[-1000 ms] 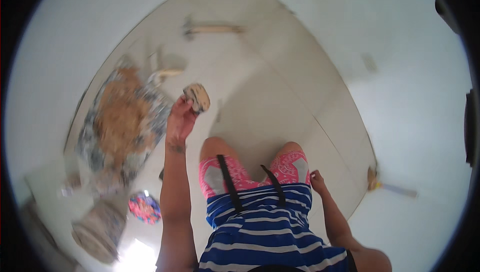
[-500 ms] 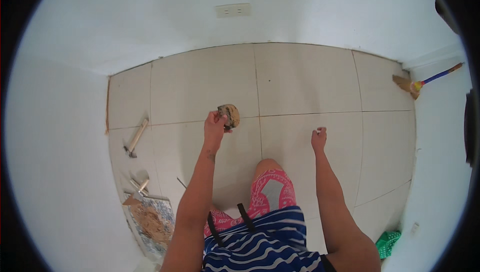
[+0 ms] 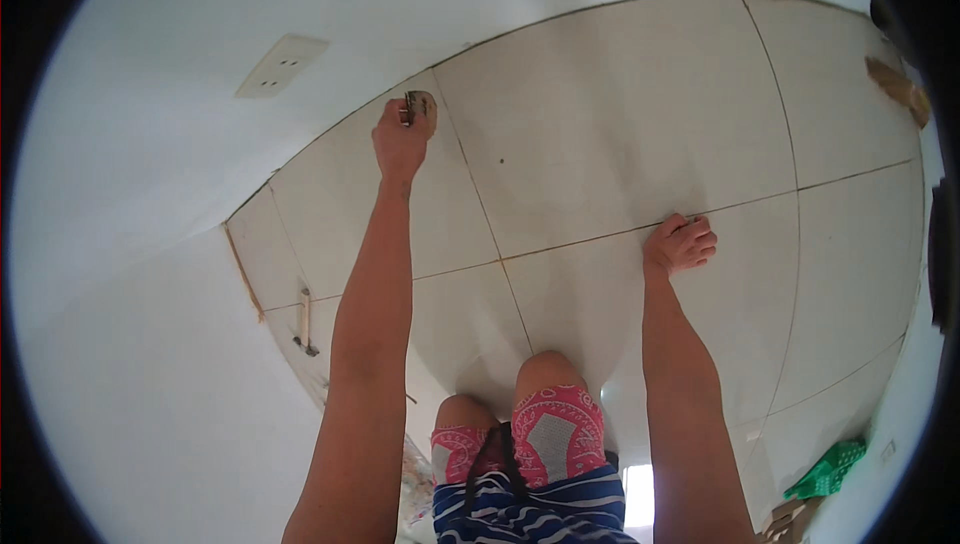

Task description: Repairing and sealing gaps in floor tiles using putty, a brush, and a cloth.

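Note:
My left hand is stretched far forward, close to where the floor meets the front wall. Its fingers are closed on a small round piece with a dark rim and brown, sandy-looking matter on it; tilted now, it shows mostly edge-on, and its exact kind is unclear. Farther right and nearer to me, my right hand rests low at a joint line of the tiled floor. Its fingers are curled in, and whatever may be inside them is hidden.
A hammer lies by the left wall. The front wall carries a socket plate. At the right are a brown brush head, a green dotted bag and brown pieces. My bent knees are below.
My left hand has reached forward to the wall's foot with the round piece, tilting it. My right hand has come down to the floor. The whole view has turned and shifted.

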Action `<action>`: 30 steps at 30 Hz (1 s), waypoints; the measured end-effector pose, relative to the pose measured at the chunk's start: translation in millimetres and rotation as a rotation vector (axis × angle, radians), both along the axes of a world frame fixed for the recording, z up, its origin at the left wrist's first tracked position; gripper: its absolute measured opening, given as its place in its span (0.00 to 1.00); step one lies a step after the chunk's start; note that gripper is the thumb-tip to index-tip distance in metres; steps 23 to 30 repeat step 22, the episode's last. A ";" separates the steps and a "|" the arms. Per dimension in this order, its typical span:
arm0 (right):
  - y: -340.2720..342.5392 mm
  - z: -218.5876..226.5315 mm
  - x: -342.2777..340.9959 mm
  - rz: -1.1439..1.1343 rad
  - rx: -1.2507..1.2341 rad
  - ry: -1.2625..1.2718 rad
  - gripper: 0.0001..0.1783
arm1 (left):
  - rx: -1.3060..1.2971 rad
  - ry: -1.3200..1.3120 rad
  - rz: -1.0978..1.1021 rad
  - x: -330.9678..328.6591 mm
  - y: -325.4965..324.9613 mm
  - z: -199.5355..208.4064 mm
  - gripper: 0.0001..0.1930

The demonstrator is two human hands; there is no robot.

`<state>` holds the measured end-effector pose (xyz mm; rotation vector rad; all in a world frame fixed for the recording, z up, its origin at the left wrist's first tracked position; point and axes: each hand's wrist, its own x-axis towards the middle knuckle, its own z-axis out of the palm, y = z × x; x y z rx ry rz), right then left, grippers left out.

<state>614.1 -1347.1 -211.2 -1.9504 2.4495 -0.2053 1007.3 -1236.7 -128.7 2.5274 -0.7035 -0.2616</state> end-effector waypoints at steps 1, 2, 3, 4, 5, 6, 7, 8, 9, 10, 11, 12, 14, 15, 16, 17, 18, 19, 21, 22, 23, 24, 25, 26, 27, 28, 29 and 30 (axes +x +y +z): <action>-2.1 1.3 1.7 0.021 -0.019 0.003 0.16 | 0.028 -0.059 -0.018 7.5 -6.9 -2.3 0.13; -2.1 0.5 0.2 0.044 -0.036 0.012 0.16 | 0.046 -0.045 -0.031 12.5 -12.8 -7.0 0.13; -3.0 -0.3 0.0 0.033 -0.017 0.024 0.16 | 0.059 -0.027 0.013 18.6 -18.1 -9.9 0.13; -4.8 -0.2 -0.5 0.028 -0.006 0.025 0.17 | 0.069 -0.013 0.058 20.0 -22.4 -10.5 0.13; -5.0 -2.3 -2.8 0.022 0.000 0.031 0.17 | 0.080 0.001 0.048 16.3 -26.0 -13.9 0.13; -4.0 -2.3 -5.0 0.014 0.010 0.044 0.17 | 0.097 -0.009 0.034 12.8 -28.8 -16.1 0.14; -3.4 -0.4 -2.8 0.003 0.024 0.037 0.18 | 0.114 -0.030 0.024 12.3 -31.5 -11.4 0.14; -4.1 -0.6 -3.2 -0.007 0.032 0.036 0.19 | 0.119 -0.023 0.018 5.8 -36.5 -6.9 0.14; -4.0 -1.8 -3.9 -0.012 0.035 0.044 0.19 | 0.119 -0.004 -0.005 -3.3 -39.7 -2.3 0.14; -2.9 -1.8 -3.3 -0.016 0.038 0.033 0.19 | 0.119 0.010 -0.027 -8.7 -39.5 0.4 0.13; -1.8 -2.1 -3.4 -0.020 0.039 0.023 0.19 | 0.120 0.015 -0.032 -11.6 -38.1 0.2 0.13; -0.7 -2.7 -4.3 -0.025 0.039 0.029 0.19 | 0.145 0.005 -0.025 -14.4 -37.0 1.0 0.14; 0.3 -4.6 -3.9 -0.006 0.036 0.027 0.19 | 0.168 -0.005 -0.019 -14.2 -31.6 -3.8 0.15; -0.2 -4.5 -3.5 -0.009 0.034 0.030 0.19 | 0.177 -0.038 -0.011 -14.1 -30.1 -6.9 0.16; 0.2 -3.6 -2.4 -0.009 0.042 0.016 0.19 | 0.189 -0.072 -0.003 -12.7 -27.2 -9.1 0.17; 0.6 -3.0 -1.3 -0.008 0.049 0.002 0.19 | 0.191 -0.071 -0.004 -9.8 -25.1 -10.7 0.17; 1.0 -3.1 -0.1 -0.009 0.052 0.002 0.19 | 0.182 -0.050 0.011 -6.5 -23.4 -12.0 0.17; 0.2 -3.5 -1.5 -0.013 0.047 0.004 0.19 | 0.170 -0.023 0.025 -9.8 -23.8 -12.5 0.18; -0.7 -3.3 -4.8 0.000 0.038 -0.001 0.19 | 0.175 0.034 0.055 -15.2 -24.0 -12.0 0.18; -0.8 -3.0 -4.5 0.016 0.035 -0.012 0.18 | 0.182 0.079 0.088 -14.9 -26.0 -7.6 0.18; -0.8 -3.0 -4.5 0.016 0.035 -0.012 0.18 | 0.182 0.079 0.088 -14.9 -26.0 -7.6 0.18; -0.8 -3.0 -4.5 0.016 0.035 -0.012 0.18 | 0.182 0.079 0.088 -14.9 -26.0 -7.6 0.18; -0.8 -3.0 -4.5 0.016 0.035 -0.012 0.18 | 0.182 0.079 0.088 -14.9 -26.0 -7.6 0.18; -0.8 -3.0 -4.5 0.016 0.035 -0.012 0.18 | 0.182 0.079 0.088 -14.9 -26.0 -7.6 0.18; -0.8 -3.0 -4.5 0.016 0.035 -0.012 0.18 | 0.182 0.079 0.088 -14.9 -26.0 -7.6 0.18; -0.8 -3.0 -4.5 0.016 0.035 -0.012 0.18 | 0.182 0.079 0.088 -14.9 -26.0 -7.6 0.18; -0.8 -3.0 -4.5 0.016 0.035 -0.012 0.18 | 0.182 0.079 0.088 -14.9 -26.0 -7.6 0.18; -0.8 -3.0 -4.5 0.016 0.035 -0.012 0.18 | 0.182 0.079 0.088 -14.9 -26.0 -7.6 0.18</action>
